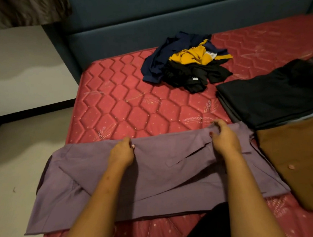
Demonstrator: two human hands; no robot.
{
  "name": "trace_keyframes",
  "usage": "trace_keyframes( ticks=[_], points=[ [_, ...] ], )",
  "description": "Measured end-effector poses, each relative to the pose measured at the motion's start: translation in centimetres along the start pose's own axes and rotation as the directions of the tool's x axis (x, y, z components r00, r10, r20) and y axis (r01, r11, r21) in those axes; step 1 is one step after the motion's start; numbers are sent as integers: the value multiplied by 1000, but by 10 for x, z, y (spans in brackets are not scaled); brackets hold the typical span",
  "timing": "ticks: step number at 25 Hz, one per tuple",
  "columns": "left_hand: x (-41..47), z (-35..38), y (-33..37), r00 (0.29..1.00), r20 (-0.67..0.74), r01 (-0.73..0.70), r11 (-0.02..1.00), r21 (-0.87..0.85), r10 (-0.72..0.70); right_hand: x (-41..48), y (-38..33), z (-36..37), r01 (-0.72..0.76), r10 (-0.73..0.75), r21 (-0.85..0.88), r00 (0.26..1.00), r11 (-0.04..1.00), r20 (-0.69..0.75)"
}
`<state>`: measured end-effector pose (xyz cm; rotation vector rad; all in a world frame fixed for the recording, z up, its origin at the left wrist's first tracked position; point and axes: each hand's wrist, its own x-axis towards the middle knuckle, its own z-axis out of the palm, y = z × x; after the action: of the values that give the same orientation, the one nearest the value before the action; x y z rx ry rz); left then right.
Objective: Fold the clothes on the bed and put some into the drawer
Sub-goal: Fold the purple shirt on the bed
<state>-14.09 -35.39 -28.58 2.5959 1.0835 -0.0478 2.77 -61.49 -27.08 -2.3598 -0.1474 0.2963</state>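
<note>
A purple garment lies spread across the near part of the red quilted mattress, its left end hanging over the bed's edge. My left hand pinches its far edge near the middle. Further right, my right hand grips a bunched part of that same edge. A heap of unfolded clothes, navy, yellow and black, sits further back on the mattress. A folded black stack and a folded brown garment lie at the right.
A dark blue headboard runs along the far side of the bed. Pale floor and a light wall lie to the left. A dark curtain hangs at the top left. No drawer is in view.
</note>
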Motion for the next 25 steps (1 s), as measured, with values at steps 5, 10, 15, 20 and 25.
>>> trace_keyframes(
  ticks=[5, 10, 15, 20, 25],
  points=[
    [-6, -1, 41, 953, -238, -229, 961, -157, 188, 9, 15, -20, -142, 144, 26, 961, 989, -236],
    [-22, 38, 36, 986, 11, -167, 977, 130, 167, 25, 34, -1, -233, 229, -45, 970, 971, -87],
    [-35, 48, -6, 997, 0, -79, 984, 158, 80, 23, 19, -2, -289, 215, -215, 925, 933, -313],
    [-34, 33, -27, 1000, 9, 10, 985, 172, -12, -5, -22, 38, -55, -50, -465, 976, 883, -210],
    [-18, 19, -65, 978, 79, 181, 975, 126, -192, -92, -66, 161, 737, -512, -312, 653, 600, 558]
  ],
)
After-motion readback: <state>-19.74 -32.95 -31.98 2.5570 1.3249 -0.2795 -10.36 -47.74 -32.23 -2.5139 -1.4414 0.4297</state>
